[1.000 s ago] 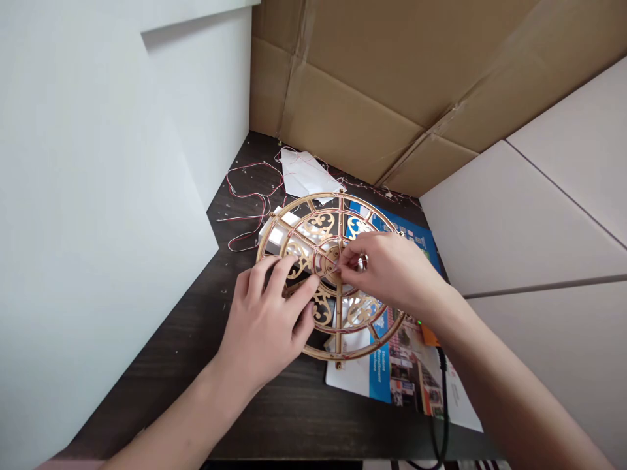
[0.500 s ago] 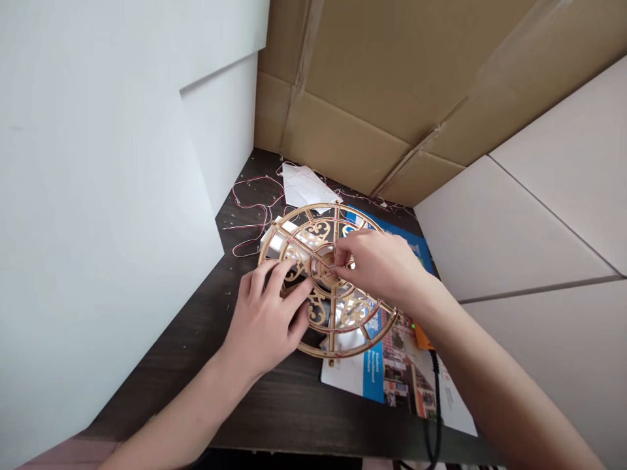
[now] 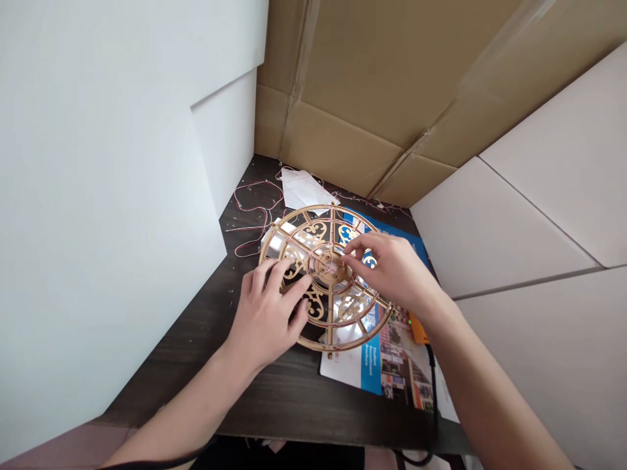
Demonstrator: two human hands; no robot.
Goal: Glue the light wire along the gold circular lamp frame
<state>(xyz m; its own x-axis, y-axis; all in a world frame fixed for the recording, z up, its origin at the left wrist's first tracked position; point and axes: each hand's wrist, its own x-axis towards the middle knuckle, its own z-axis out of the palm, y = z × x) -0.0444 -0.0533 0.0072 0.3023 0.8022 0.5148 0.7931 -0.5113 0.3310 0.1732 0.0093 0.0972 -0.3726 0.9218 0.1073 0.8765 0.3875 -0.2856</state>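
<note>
A round, light-wooden wheel frame [image 3: 331, 344] with spokes, rings and scroll cut-outs lies above a brochure, thin red and white wires running along it. My left hand [image 3: 269, 307] rests over its left side, fingers spread and bent, fingertips on the rim and inner parts. Over the hub [image 3: 329, 267], my right hand [image 3: 392, 267] has thumb and forefinger pinched close together at the hub's right edge. Whatever sits between those fingertips is too small to make out. Thin wire crosses the hub beside them.
Loose red and white wire [image 3: 252, 207] and a white paper piece [image 3: 304, 189] lie behind the wheel. The brochure [image 3: 371, 365] is underneath. An orange device [image 3: 418, 330] with a black cable [image 3: 433, 391] stands at right. Cardboard [image 3: 343, 130] and white panels [image 3: 529, 222] enclose the dark table.
My right hand has shifted slightly right, away from the hub's middle, uncovering more of the hub. My left hand stays on the wheel. The view has shifted slightly.
</note>
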